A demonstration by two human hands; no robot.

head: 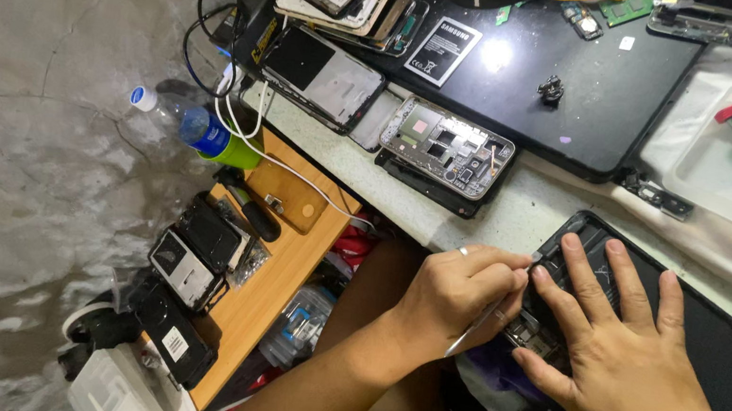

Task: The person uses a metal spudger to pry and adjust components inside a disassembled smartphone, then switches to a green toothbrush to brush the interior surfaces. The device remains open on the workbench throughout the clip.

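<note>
Tweezers [475,326], thin and metallic, pinched in left hand [453,299]; right hand [618,351] spread flat on black opened phone [584,250].

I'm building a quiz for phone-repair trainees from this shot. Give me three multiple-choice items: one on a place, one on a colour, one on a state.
1. Where does the plastic bottle lie?
A. at the left end of the bench, by the white cable
B. inside the clear tray at right
C. under the right hand

2. What colour is the bottle's cap?
A. red
B. white
C. black

3. What is the left hand doing?
A. resting empty and open
B. gripping a thin metal tool
C. holding the bottle

Key:
1 A, the bottle lies on its side beside the white cable, far from the clear tray.
2 B, the cap shows white on the blue-and-green bottle.
3 B, the left hand pinches the thin metal tool while the right hand lies flat on the opened black device.
</note>
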